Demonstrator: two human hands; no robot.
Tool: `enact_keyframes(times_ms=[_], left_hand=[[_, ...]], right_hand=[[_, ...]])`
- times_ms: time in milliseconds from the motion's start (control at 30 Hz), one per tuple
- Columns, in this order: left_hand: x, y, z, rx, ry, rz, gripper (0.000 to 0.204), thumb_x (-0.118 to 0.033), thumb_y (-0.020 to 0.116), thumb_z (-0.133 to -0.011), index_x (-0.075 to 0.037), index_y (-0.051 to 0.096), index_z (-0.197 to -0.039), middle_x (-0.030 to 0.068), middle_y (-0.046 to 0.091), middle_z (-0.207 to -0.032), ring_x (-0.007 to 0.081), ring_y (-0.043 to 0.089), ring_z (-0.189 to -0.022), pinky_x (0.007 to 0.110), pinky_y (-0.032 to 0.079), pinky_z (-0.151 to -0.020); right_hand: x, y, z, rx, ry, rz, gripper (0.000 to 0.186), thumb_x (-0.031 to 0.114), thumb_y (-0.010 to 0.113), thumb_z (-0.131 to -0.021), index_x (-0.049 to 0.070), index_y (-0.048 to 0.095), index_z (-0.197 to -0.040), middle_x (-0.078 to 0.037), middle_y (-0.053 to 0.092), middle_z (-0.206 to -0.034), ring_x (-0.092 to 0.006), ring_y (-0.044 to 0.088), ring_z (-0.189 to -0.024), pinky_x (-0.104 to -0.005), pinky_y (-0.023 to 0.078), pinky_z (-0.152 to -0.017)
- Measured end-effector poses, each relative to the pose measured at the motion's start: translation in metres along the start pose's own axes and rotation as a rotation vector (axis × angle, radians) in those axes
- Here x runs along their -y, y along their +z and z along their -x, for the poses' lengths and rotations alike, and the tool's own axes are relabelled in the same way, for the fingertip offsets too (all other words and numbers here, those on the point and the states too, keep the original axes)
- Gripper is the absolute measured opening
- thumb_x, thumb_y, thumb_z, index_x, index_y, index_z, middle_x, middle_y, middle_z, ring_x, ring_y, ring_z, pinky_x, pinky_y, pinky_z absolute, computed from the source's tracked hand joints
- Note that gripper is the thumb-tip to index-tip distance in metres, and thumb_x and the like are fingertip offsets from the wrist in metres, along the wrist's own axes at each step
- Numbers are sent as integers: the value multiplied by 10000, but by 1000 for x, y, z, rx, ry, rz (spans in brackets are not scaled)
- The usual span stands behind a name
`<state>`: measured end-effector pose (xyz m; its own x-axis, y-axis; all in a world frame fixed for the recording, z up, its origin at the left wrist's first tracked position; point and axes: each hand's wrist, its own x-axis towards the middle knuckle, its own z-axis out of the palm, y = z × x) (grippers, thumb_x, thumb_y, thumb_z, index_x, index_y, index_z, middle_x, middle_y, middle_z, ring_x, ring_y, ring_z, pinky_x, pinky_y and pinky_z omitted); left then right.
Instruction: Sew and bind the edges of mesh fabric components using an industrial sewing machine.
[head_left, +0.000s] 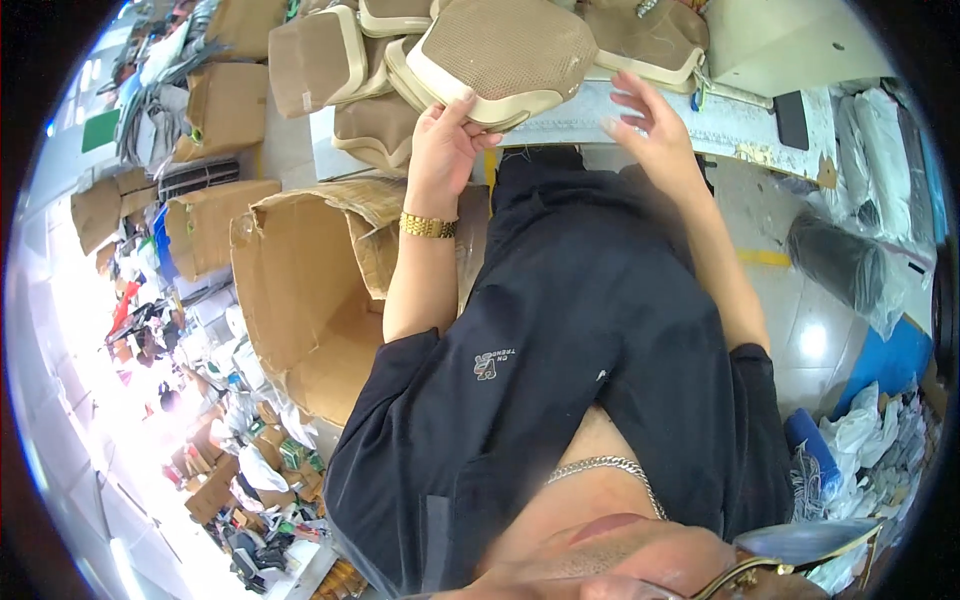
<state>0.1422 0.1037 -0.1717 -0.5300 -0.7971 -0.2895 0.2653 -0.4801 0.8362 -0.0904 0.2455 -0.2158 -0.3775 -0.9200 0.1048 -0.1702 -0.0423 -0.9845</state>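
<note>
The left hand pinches a brown mesh piece by its cream trim, over the near edge of the table; the right hand, just beside it, is empty, fingers loosely spread. Held at one edge, the piece could tip and slip. The dark shirt carries a small printed logo
</note>
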Motion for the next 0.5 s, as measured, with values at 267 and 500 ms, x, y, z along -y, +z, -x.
enact_keyframes(times_ms=[267, 500], left_hand=[[0, 25, 20, 55, 285, -798, 340, -209, 747, -846, 42, 663, -1059, 74, 701, -941, 134, 627, -894, 294, 494, -798], [5, 41, 9, 38, 474, -799, 318, -134, 760, -831, 31, 678, -1091, 77, 713, -1015, 156, 666, -899, 300, 516, -814]], right_hand=[[25, 22, -23, 48, -36, -224, 599, 192, 743, -859, 23, 477, -1368, -103, 635, -1143, -162, 603, -1039, -302, 495, -900], [40, 28, -15, 184, -18, -393, 474, 112, 706, -883, 35, 534, -1318, -65, 666, -1074, -114, 610, -992, -269, 499, -875]])
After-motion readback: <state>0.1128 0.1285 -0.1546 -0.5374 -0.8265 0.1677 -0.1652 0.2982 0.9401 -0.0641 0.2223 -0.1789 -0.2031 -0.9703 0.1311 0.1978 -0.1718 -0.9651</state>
